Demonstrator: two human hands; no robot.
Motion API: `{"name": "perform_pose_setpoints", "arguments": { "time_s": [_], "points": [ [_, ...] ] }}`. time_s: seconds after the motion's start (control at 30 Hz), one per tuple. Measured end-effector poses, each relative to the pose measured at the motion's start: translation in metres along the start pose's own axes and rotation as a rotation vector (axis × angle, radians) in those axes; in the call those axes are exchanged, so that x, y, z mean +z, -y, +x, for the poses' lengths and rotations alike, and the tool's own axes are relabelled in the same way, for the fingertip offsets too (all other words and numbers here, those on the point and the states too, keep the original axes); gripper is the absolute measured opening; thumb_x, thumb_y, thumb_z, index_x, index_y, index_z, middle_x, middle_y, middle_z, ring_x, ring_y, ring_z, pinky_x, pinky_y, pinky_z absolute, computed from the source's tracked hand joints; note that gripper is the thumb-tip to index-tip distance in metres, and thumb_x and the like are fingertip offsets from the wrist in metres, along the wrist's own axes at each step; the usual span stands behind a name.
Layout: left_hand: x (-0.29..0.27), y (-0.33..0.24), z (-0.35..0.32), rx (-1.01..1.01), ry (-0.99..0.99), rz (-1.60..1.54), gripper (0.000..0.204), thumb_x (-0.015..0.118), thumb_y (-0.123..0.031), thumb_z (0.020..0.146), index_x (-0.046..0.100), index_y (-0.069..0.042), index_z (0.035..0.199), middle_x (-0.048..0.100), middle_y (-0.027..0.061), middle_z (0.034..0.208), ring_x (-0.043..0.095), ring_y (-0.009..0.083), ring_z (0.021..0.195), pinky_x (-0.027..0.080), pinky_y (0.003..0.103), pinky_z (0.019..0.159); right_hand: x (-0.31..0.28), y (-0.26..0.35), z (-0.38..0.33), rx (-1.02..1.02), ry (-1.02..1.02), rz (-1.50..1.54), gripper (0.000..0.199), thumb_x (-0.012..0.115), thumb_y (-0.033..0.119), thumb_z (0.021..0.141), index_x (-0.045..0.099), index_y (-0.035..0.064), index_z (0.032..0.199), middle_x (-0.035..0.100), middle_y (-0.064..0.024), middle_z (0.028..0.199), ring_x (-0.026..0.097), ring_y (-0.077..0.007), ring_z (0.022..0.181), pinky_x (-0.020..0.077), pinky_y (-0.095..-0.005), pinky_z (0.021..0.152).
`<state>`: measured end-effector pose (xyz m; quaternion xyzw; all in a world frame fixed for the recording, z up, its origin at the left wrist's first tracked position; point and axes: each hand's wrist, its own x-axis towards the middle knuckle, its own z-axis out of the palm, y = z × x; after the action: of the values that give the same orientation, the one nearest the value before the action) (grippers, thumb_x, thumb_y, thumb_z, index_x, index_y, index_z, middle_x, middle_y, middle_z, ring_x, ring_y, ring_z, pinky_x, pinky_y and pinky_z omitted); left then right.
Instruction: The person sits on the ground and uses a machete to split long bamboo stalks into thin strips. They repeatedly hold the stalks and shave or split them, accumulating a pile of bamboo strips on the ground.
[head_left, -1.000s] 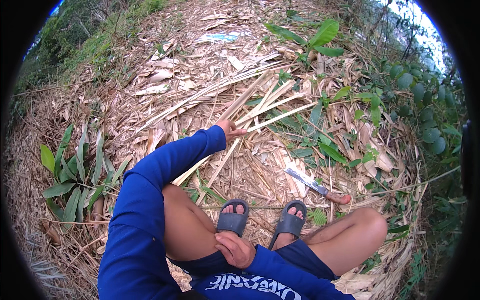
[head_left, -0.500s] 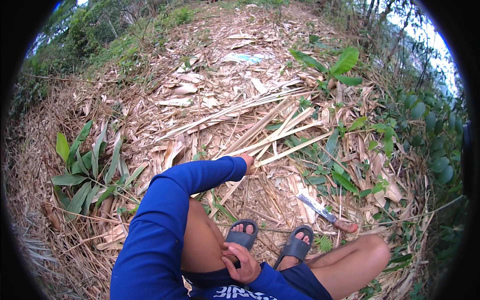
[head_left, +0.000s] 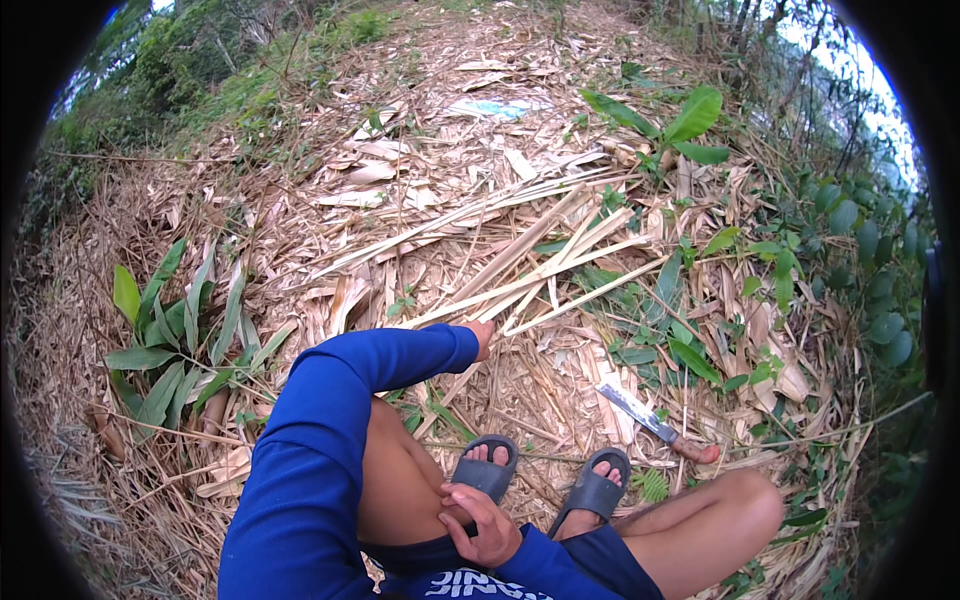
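The left hand (head_left: 480, 335), at the end of a blue long sleeve, reaches out to the near ends of a loose bundle of long pale split bamboo strips (head_left: 545, 270) lying on the leaf-littered ground. It touches them there, but its fingers are mostly hidden behind the cuff, so I cannot tell whether they are closed on a strip. The right hand (head_left: 482, 518) rests against the person's left knee, fingers loosely curled and holding nothing.

The strips look light, thin and dry: stiff along their length yet likely to flex and whip if lifted by one end, with split edges that may be sharp. A hold nearer the middle, or gathering several near ends together, seems steadiest.

Their long axis runs from the left hand toward about 1 to 2 o'clock, the far ends fanning slightly apart.

At about 4 o'clock from the left hand lies a broad-bladed knife with a brown handle (head_left: 655, 425), well apart from either hand, its blade pointing toward 10 o'clock.
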<state>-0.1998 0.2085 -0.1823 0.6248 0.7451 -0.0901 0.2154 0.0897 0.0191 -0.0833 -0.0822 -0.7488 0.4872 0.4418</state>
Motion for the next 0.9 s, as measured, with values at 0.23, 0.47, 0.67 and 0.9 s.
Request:
{"name": "perform_pose_setpoints", "arguments": {
  "time_s": [0.23, 0.47, 0.67, 0.9],
  "points": [
    [-0.007, -0.005, -0.004, 0.068, 0.028, 0.008, 0.044, 0.061, -0.019, 0.079, 0.050, 0.002, 0.117, 0.066, 0.0291, 0.095, 0.066, 0.0454, 0.089, 0.053, 0.052, 0.080, -0.003, 0.006, 0.000, 0.073, 0.026, 0.033, 0.061, 0.071, -0.006, 0.079, 0.041, -0.0006, 0.132, 0.059, -0.0227, 0.117, 0.068, -0.0300, 0.090, 0.0564, -0.0345, 0.075],
    [-0.001, 0.003, -0.005, 0.047, 0.045, 0.028, 0.046, 0.056, -0.019, 0.081, 0.047, -0.001, 0.122, 0.066, 0.0288, 0.094, 0.066, 0.0456, 0.085, 0.053, 0.053, 0.077, -0.002, 0.014, 0.001, 0.109, 0.041, 0.085, 0.061, 0.072, -0.006, 0.079, 0.042, -0.0009, 0.132, 0.059, -0.0226, 0.115, 0.068, -0.0318, 0.090, 0.0561, -0.0351, 0.077],
    [-0.003, 0.000, -0.005, 0.015, 0.072, 0.060, 0.045, 0.055, -0.017, 0.081, 0.048, 0.000, 0.121, 0.066, 0.0288, 0.094, 0.066, 0.0456, 0.086, 0.053, 0.053, 0.076, -0.003, 0.010, 0.012, -0.091, 0.025, 0.007, 0.061, 0.072, -0.005, 0.079, 0.042, -0.0012, 0.131, 0.059, -0.0232, 0.115, 0.068, -0.0321, 0.089, 0.0561, -0.0346, 0.075],
    [-0.001, -0.004, -0.007, 0.064, 0.051, 0.067, 0.045, 0.057, -0.018, 0.080, 0.048, 0.001, 0.120, 0.066, 0.0296, 0.097, 0.066, 0.0454, 0.087, 0.053, 0.053, 0.078, -0.007, 0.012, 0.008, 0.030, 0.066, 0.038, 0.062, 0.070, -0.006, 0.079, 0.040, -0.0006, 0.133, 0.058, -0.0236, 0.118, 0.066, -0.0349, 0.094, 0.0556, -0.0356, 0.078]
  ]
}}
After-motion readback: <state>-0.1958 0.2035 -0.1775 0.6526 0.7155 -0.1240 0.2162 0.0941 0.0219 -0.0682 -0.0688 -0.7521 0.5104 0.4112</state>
